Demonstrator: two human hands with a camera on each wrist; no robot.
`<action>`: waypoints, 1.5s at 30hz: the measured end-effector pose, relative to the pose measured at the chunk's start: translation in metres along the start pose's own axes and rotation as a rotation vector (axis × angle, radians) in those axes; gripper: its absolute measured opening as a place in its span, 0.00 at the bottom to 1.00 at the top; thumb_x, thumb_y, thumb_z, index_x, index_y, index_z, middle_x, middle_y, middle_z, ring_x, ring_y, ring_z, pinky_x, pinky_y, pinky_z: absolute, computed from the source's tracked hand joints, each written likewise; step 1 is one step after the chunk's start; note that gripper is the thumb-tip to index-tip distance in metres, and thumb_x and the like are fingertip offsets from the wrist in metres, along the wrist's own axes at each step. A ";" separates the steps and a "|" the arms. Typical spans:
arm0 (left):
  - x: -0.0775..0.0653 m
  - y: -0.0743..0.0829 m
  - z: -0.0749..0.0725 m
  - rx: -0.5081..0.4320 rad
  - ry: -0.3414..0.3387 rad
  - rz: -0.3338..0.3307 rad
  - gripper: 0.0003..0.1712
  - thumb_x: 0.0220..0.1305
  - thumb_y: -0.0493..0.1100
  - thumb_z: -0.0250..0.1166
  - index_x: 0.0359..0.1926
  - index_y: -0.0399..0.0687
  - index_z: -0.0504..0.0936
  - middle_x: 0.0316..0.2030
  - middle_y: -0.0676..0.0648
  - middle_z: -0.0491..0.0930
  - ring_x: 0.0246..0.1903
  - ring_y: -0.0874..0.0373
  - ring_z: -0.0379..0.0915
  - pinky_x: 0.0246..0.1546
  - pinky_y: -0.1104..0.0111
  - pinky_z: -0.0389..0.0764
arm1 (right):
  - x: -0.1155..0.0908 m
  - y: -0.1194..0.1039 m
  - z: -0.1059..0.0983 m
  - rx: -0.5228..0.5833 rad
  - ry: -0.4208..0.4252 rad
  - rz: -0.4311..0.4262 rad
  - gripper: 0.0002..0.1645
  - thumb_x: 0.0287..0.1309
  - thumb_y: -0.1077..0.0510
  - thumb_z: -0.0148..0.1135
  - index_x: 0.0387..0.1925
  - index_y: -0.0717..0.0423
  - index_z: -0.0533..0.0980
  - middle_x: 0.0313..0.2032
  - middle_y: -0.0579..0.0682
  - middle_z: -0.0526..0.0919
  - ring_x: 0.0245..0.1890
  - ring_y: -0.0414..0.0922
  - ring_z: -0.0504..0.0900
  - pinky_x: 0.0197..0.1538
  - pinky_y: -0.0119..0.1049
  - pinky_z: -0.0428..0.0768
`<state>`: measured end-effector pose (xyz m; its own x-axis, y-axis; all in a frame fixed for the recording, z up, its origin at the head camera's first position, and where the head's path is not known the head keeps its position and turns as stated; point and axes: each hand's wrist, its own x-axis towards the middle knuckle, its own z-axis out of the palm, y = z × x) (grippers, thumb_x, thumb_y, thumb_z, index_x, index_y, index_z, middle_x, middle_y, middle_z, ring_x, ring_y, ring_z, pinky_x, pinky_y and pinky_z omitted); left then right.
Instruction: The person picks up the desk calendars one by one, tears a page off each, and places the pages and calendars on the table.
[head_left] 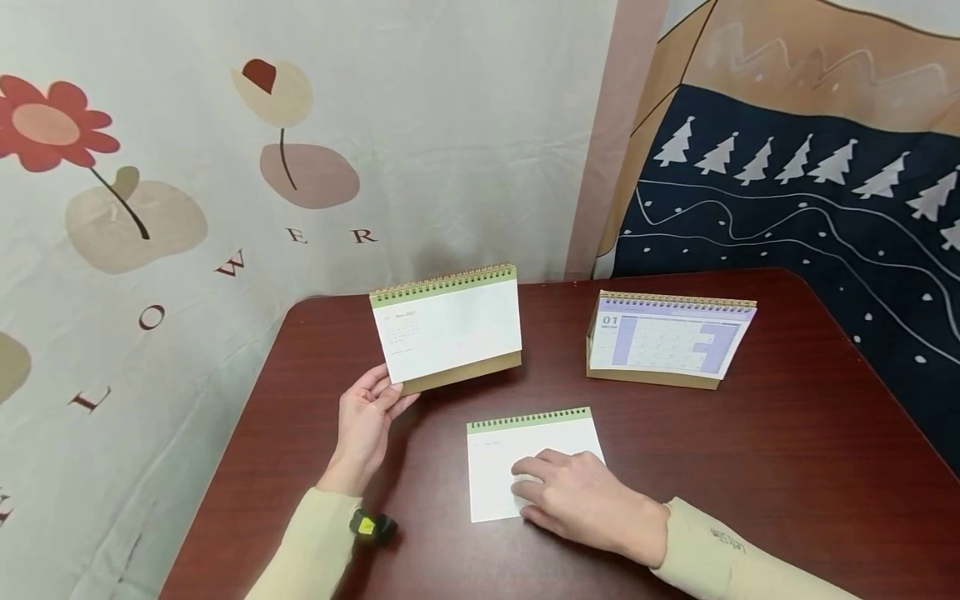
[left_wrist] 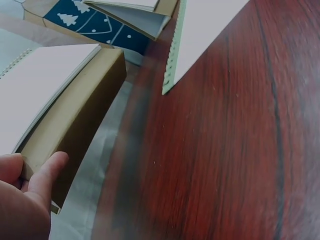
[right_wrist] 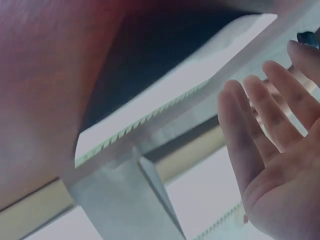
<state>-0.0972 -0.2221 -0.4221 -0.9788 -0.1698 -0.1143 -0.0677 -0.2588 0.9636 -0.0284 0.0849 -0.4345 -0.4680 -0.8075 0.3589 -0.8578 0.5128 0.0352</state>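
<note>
My left hand [head_left: 363, 421] grips the lower left corner of a desk calendar [head_left: 457, 329] with a green top strip, ring binding and cardboard stand. In the left wrist view, the thumb presses the brown cardboard base [left_wrist: 82, 100]. The calendar leans back, showing a nearly blank page with a small month grid. My right hand [head_left: 577, 496] is over a loose calendar page [head_left: 491, 479] with a green punched edge, hiding its lower right part. The right wrist view shows this hand [right_wrist: 280, 175] with fingers spread and slightly bent, beside the page [right_wrist: 170, 87], nothing gripped.
A second desk calendar [head_left: 667, 337], purple and marked 01, stands at the back right of the dark red table [head_left: 787, 475]. A curtain [head_left: 450, 167] with printed flowers hangs behind the table, and a dark cloth [head_left: 750, 225] with white trees hangs at the right.
</note>
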 end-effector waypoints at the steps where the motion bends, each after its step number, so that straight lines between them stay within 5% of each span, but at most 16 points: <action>1: 0.001 0.000 0.000 0.007 -0.002 -0.001 0.21 0.70 0.24 0.51 0.62 0.31 0.71 0.41 0.54 0.88 0.43 0.61 0.85 0.46 0.65 0.87 | 0.000 0.002 -0.002 0.000 0.001 0.004 0.11 0.56 0.45 0.69 0.41 0.39 0.81 0.48 0.37 0.83 0.44 0.37 0.83 0.26 0.33 0.81; 16: 0.019 0.000 -0.005 0.231 0.009 0.004 0.20 0.68 0.23 0.50 0.59 0.32 0.73 0.37 0.59 0.85 0.37 0.66 0.83 0.46 0.65 0.87 | -0.004 0.023 -0.024 0.026 0.050 0.101 0.14 0.57 0.46 0.69 0.46 0.40 0.84 0.56 0.41 0.83 0.45 0.39 0.85 0.19 0.30 0.75; 20: 0.022 0.001 -0.007 0.413 0.007 0.054 0.19 0.67 0.24 0.53 0.57 0.33 0.76 0.46 0.44 0.86 0.37 0.70 0.80 0.44 0.72 0.86 | -0.006 0.027 -0.028 0.037 0.048 0.137 0.15 0.56 0.46 0.70 0.46 0.39 0.85 0.56 0.41 0.83 0.46 0.39 0.86 0.20 0.30 0.76; 23: 0.025 0.001 -0.010 0.577 0.016 0.100 0.17 0.67 0.25 0.56 0.55 0.34 0.79 0.50 0.33 0.84 0.37 0.73 0.78 0.41 0.81 0.80 | -0.008 0.030 -0.029 0.040 0.061 0.165 0.17 0.55 0.45 0.70 0.47 0.40 0.84 0.55 0.41 0.84 0.47 0.39 0.86 0.25 0.33 0.82; 26: 0.027 0.001 -0.014 0.726 0.020 0.138 0.16 0.66 0.27 0.59 0.53 0.36 0.81 0.50 0.33 0.85 0.42 0.68 0.81 0.41 0.85 0.78 | -0.011 0.033 -0.030 0.044 0.063 0.194 0.22 0.55 0.44 0.70 0.52 0.41 0.82 0.57 0.43 0.83 0.51 0.41 0.85 0.42 0.39 0.87; 30: 0.029 0.001 -0.021 0.867 0.017 0.177 0.15 0.65 0.30 0.61 0.52 0.39 0.82 0.48 0.35 0.86 0.49 0.52 0.84 0.48 0.71 0.84 | -0.014 0.037 -0.032 0.044 0.051 0.228 0.28 0.56 0.41 0.69 0.58 0.42 0.79 0.61 0.44 0.81 0.58 0.46 0.82 0.61 0.48 0.81; 35: 0.030 0.000 -0.030 1.005 -0.003 0.236 0.13 0.64 0.32 0.64 0.49 0.42 0.84 0.46 0.39 0.88 0.49 0.47 0.85 0.51 0.55 0.84 | -0.017 0.040 -0.032 0.043 0.018 0.276 0.34 0.58 0.37 0.66 0.63 0.41 0.75 0.67 0.44 0.76 0.66 0.50 0.75 0.67 0.56 0.73; 45: 0.034 0.000 -0.043 1.185 -0.076 0.264 0.06 0.60 0.35 0.66 0.36 0.50 0.86 0.37 0.49 0.90 0.42 0.55 0.85 0.41 0.68 0.77 | -0.025 0.045 -0.033 0.048 0.001 0.323 0.35 0.59 0.34 0.64 0.65 0.42 0.75 0.68 0.45 0.74 0.70 0.51 0.71 0.69 0.59 0.70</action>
<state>-0.1217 -0.2688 -0.4367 -0.9953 -0.0200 0.0947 0.0392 0.8113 0.5834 -0.0477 0.1382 -0.4108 -0.7178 -0.6048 0.3451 -0.6738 0.7283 -0.1251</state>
